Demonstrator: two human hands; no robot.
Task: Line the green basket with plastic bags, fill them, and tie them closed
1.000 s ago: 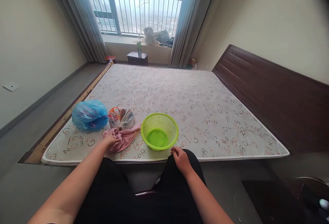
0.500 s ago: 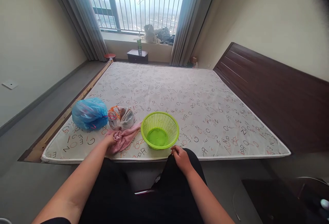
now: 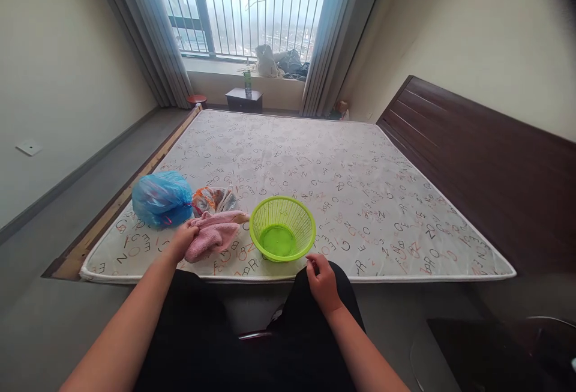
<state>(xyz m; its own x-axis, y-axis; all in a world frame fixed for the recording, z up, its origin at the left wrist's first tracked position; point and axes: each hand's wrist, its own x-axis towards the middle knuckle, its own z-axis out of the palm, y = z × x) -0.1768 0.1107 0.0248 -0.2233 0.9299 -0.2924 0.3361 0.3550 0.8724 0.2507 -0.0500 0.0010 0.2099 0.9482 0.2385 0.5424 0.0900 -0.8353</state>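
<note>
My left hand (image 3: pixel 184 239) is closed on the left end of a pink towel (image 3: pixel 215 237), which bunches and hangs over the mattress (image 3: pixel 360 200). Just right of the towel stands a green plastic basket (image 3: pixel 282 229), upright, with nothing inside. My right hand (image 3: pixel 321 278) rests on my right knee beside the basket's lower right side, fingers curled, apart from the rim; whether anything is in them I cannot see. Behind the towel sits a clear and orange plastic bag (image 3: pixel 215 199) with brownish contents, partly covered. A tied blue plastic bag (image 3: pixel 162 197) lies to its left.
A dark wooden headboard (image 3: pixel 468 128) stands along the right side of the bed. At the left runs a wooden bed rail (image 3: pixel 121 203). Beyond the mattress are a small nightstand (image 3: pixel 244 101) with a green bottle (image 3: pixel 247 81) and a red stool (image 3: pixel 197 100).
My left hand has lifted the pink towel off the mattress surface and shifted slightly left, so the towel now covers part of the clear bag. My right hand stays on the knee.
</note>
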